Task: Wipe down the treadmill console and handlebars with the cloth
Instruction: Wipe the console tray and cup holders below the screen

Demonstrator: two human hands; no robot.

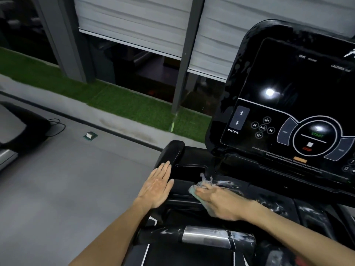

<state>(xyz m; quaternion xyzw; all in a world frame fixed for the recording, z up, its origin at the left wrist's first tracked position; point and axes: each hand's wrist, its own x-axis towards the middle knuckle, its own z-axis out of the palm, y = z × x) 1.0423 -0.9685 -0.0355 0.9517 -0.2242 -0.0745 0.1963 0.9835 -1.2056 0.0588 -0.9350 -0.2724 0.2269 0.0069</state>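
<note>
Right hand (221,205) — curled round bunched green checked cloth (197,189), pressed to the ledge beside the tray recess (189,172), below the console (284,77). Left hand (157,187) flat, fingers straight, holding nothing; contact with ledge unclear. Risk: wet streaks likely smeared, or START button (317,134) pressed by accident — cloth swept too high.

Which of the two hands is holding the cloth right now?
The right hand: it grips the pale green cloth against the black treadmill. The left hand is flat, fingers straight, holding nothing.
</note>
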